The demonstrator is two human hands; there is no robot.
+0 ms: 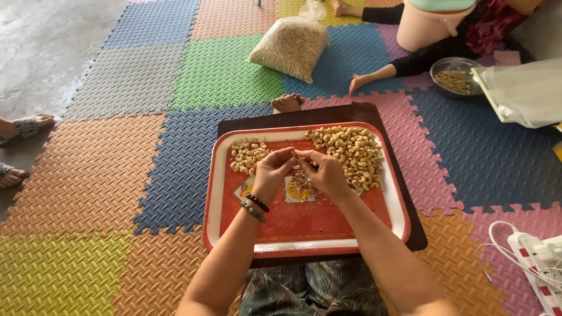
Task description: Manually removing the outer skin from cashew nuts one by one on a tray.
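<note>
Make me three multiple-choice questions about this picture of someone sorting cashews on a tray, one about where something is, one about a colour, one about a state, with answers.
1. Where does the bigger pile of cashews lie on the red tray?
A. far right corner
B. near left corner
C. near edge, middle

2. What colour is the floor mat tile just left of the clear bag of cashews?
A. pink
B. green
C. yellow

3. How are the left hand and right hand placed?
A. flat on the mat, apart
B. lifting the tray by its rim
C. raised over the tray, fingertips together on something small

Answers:
1 A: the large heap fills the tray's far right part, while the smaller pile sits far left.
2 B: the tile beside the bag is green.
3 C: both hands meet at the fingertips above the tray's middle; what they pinch is too small to tell.
</note>
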